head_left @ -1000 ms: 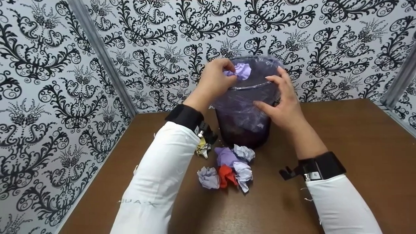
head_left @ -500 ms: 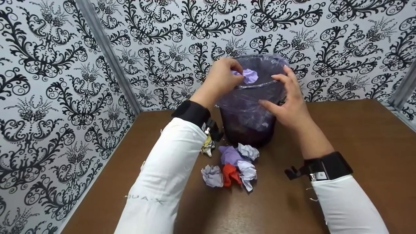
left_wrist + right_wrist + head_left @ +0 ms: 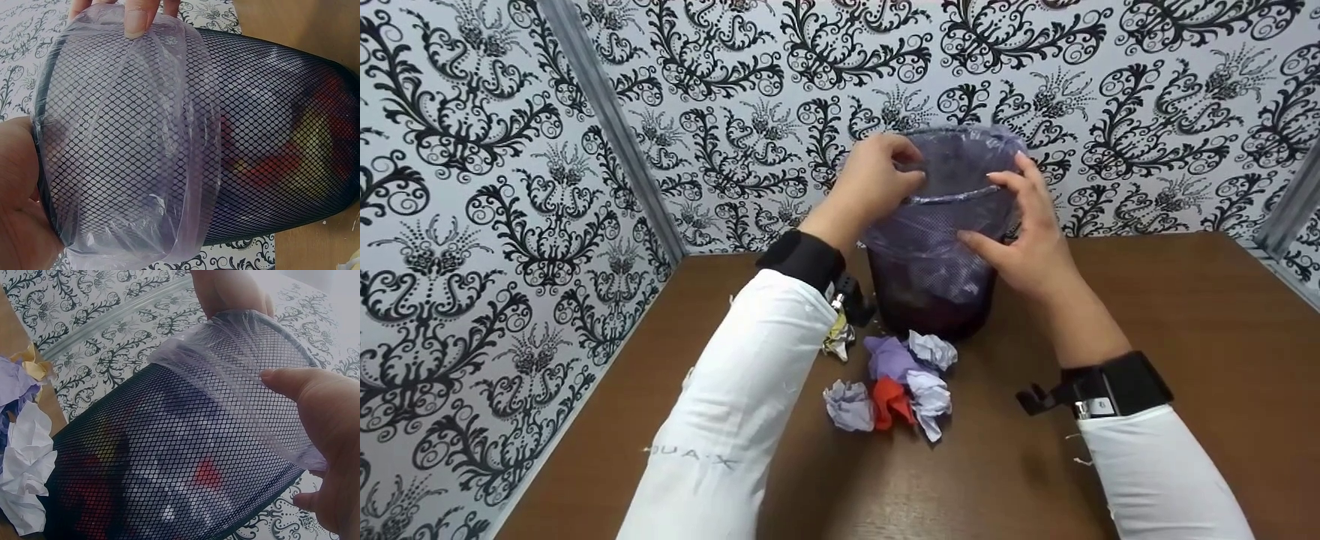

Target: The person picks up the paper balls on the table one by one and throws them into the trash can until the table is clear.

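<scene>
A dark mesh wastebasket [image 3: 922,300] stands upright on the table, lined with a translucent purple bag [image 3: 937,229] folded over its rim. My left hand [image 3: 877,176] is at the left of the rim, fingers bent and apart from the thumb, with no paper seen between them. My right hand [image 3: 1024,232] holds the basket's right side, thumb [image 3: 287,382] pressed on the bagged front. Crumpled paper shows through the mesh [image 3: 259,129]. In front lie a purple paper ball [image 3: 892,358], a red one [image 3: 892,405] and several whitish ones, including a grey-white ball [image 3: 849,406].
A yellow crumpled paper [image 3: 838,337] lies left of the basket, partly hidden by the left wrist camera [image 3: 851,300]. Patterned walls [image 3: 810,75] stand close behind and at the left. The brown table [image 3: 1170,315] extends to the right.
The light purple paper ball, pinched in my left hand at the rim before, has been let go and is out of sight in the head view. The right hand stays on the basket.
</scene>
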Demonstrator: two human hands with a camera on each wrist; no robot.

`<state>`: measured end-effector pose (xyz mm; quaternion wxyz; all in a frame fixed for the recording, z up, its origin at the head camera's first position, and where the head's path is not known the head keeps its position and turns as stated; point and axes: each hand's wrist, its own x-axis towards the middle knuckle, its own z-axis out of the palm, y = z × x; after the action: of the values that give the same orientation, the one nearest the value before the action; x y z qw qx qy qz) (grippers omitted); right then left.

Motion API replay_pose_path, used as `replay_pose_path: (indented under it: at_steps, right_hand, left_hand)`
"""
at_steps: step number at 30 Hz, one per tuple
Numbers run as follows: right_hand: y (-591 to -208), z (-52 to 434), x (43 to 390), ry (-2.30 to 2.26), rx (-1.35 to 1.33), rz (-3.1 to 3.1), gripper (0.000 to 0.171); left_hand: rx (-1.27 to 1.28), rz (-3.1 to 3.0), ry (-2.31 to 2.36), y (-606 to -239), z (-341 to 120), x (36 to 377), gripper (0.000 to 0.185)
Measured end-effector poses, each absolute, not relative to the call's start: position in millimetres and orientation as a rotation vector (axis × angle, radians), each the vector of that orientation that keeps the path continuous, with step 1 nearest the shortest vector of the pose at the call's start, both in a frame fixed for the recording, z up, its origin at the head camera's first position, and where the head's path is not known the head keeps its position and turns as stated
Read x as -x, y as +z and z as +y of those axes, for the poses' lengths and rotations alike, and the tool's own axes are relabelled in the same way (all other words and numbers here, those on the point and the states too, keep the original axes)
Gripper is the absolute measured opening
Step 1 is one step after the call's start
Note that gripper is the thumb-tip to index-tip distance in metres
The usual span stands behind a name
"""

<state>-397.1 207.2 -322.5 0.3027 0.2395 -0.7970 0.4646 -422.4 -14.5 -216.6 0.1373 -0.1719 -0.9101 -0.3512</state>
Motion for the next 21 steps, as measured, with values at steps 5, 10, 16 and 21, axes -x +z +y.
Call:
replay_pose_path:
  at_steps: [5,10,16,21]
  right_hand:
    - [-322,207,396,1.215,-0.632,-2.128,0.074]
    - [-320,209,396,1.208,-0.631,-2.126,0.074]
    - [-320,207,396,1.196,-0.641,-2.130,0.074]
    - [-323,207,395,1.217,-0.627,-2.136,0.074]
  left_hand:
    - [0.496,-2.632,-1.055,-216,-15,422,0.019]
    - [0.532,-2.618,-0.976,-214,-18,419,0.015]
    - [0.556,-2.522,-0.737,-216,-41,407,0.017]
    - [0.594,-2.413,-0.791,-230,-71,400,0.016]
